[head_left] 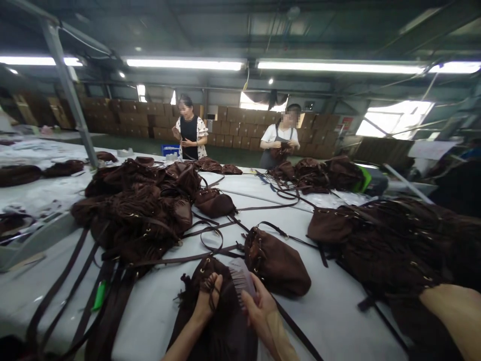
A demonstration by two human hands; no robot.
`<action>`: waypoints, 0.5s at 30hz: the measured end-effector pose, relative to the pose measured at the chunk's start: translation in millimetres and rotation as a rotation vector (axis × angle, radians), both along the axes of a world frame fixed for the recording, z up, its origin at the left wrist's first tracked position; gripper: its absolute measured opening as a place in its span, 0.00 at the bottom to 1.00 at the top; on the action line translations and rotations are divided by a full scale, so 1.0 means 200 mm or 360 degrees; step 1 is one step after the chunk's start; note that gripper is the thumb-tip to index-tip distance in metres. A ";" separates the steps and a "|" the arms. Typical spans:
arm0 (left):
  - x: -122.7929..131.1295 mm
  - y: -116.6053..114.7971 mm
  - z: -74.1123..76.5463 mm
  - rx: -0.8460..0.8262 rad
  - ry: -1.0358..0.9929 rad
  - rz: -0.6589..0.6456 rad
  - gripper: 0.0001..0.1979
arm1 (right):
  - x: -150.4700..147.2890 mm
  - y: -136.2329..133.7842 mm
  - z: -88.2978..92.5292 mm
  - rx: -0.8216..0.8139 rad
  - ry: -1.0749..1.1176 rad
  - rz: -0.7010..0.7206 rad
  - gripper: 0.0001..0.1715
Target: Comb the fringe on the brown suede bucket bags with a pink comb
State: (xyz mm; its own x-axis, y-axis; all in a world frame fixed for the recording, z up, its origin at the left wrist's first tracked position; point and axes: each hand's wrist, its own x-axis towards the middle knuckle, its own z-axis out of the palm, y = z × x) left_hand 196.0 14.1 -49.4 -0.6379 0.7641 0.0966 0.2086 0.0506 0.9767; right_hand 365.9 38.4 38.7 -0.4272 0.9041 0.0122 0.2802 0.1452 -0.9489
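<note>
A brown bag [233, 331] is laid on the pale table [338, 321], its lower end cut off by the bottom of the view. Dark strands [211, 285] at its upper part are gripped by the left hand [205, 301], the fingers closed round them. A translucent comb [241, 278] is held in the right hand [263, 308] — pinched by thumb and fingers, teeth turned leftward — over the bag's right side; whether the bag is touched by it cannot be told. A second bag [281, 263] is seen just beyond, on its side. More bags are heaped in a left pile [139, 215] and a right pile [394, 240], and a green object [98, 296] is seen among straps [112, 311] at the left.
</note>
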 end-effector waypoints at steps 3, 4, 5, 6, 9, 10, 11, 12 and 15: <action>-0.02 -0.04 0.09 0.0029 0.0017 -0.0071 0.20 | -0.04 -0.01 -0.02 0.0396 -0.0190 0.0045 0.33; -0.04 -0.06 0.12 0.0037 0.0015 -0.0087 0.20 | -0.06 -0.02 -0.03 0.0407 -0.0206 0.0086 0.33; -0.05 -0.07 0.16 0.0049 0.0004 -0.0104 0.21 | -0.07 -0.02 -0.05 0.0379 -0.0210 0.0119 0.34; -0.07 -0.09 0.20 0.0065 -0.0021 -0.0115 0.21 | -0.08 -0.03 -0.07 0.0338 -0.0210 0.0139 0.34; -0.12 -0.10 0.32 0.0088 -0.0172 -0.0183 0.22 | -0.07 -0.04 -0.11 0.0273 -0.0189 0.0105 0.35; -0.13 -0.09 0.35 0.0076 -0.0233 -0.0209 0.23 | -0.07 -0.04 -0.12 0.0268 -0.0162 0.0080 0.34; -0.13 -0.08 0.38 0.0056 -0.0276 -0.0235 0.24 | -0.06 -0.04 -0.12 0.0260 -0.0121 0.0056 0.33; -0.14 -0.06 0.40 0.0038 -0.0298 -0.0251 0.25 | -0.05 -0.04 -0.12 0.0241 -0.0070 0.0026 0.33; -0.12 0.00 0.45 0.0021 -0.0225 -0.0327 0.26 | -0.02 -0.05 -0.10 0.0121 0.0075 -0.0069 0.33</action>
